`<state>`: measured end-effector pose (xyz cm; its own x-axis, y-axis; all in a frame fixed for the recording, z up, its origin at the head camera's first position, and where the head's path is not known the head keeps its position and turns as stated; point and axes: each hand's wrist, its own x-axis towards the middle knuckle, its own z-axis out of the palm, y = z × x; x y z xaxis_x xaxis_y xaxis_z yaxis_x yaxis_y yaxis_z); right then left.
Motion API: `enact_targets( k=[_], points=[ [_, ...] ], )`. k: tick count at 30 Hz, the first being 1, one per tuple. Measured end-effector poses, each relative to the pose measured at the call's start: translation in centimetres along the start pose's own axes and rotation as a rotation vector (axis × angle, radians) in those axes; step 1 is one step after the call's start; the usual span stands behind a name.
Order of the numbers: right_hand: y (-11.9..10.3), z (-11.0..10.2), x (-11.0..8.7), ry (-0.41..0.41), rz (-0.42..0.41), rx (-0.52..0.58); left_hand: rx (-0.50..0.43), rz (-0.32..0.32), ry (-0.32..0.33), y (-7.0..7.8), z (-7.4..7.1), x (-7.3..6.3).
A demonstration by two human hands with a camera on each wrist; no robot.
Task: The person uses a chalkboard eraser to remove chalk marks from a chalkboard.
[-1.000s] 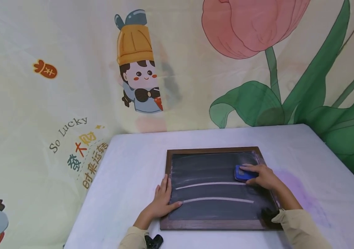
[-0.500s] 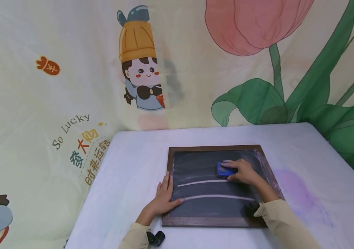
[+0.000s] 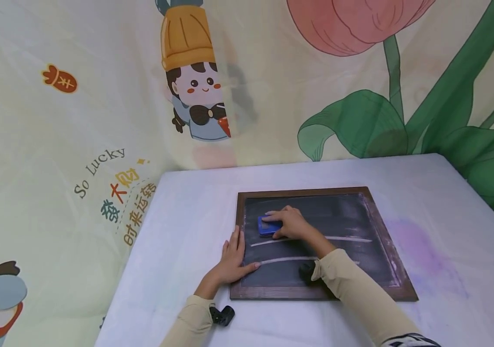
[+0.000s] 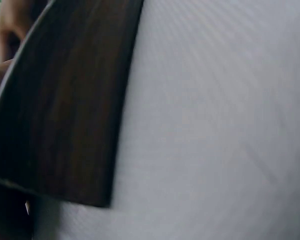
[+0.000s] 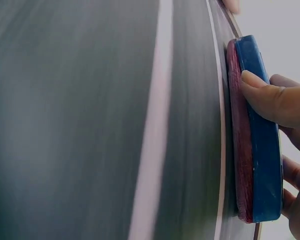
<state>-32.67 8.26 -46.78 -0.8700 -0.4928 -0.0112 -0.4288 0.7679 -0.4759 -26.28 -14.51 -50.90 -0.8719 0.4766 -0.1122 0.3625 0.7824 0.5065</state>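
Observation:
A small chalkboard [image 3: 299,274] in a dark wooden frame lies on the table, with two curved white chalk lines [image 3: 346,238] across it. My right hand [image 3: 292,223] grips a blue chalkboard eraser [image 3: 268,225] on the board's upper left, just above the upper line. In the right wrist view the eraser [image 5: 262,150] shows a dark pink felt side facing the board, the thumb along its blue body. My left hand [image 3: 231,262] rests on the left side of the frame, fingers straight and thumb reaching onto the board beside the lower line. The left wrist view shows the frame [image 4: 70,110] close up.
A white cloth [image 3: 194,202] covers the table, with a purple stain [image 3: 416,246] right of the board. Behind stands a printed curtain [image 3: 264,96] with a tulip and a cartoon figure. A black wrist camera [image 3: 222,315] sits at the left cuff.
My right hand has slid the eraser leftward across the upper board, from near the right side to near the left. The left hand has stayed on the frame. The head view has tilted slightly down.

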Motion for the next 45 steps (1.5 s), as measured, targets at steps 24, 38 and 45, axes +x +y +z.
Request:
enact_targets(
  k=[24, 38, 45],
  points=[
    [-0.5, 2.4, -0.9, 0.010, -0.043, 0.035, -0.031, 0.034, -0.017, 0.0, 1.3, -0.5],
    [9.8, -3.7, -10.5, 0.179, 0.041, 0.008, -0.036, 0.047, 0.040, -0.4, 0.4, -0.4],
    [13.2, -5.4, -13.3, 0.188, 0.090, 0.012, -0.030, 0.048, 0.048, -0.5, 0.2, 0.0]
  ],
)
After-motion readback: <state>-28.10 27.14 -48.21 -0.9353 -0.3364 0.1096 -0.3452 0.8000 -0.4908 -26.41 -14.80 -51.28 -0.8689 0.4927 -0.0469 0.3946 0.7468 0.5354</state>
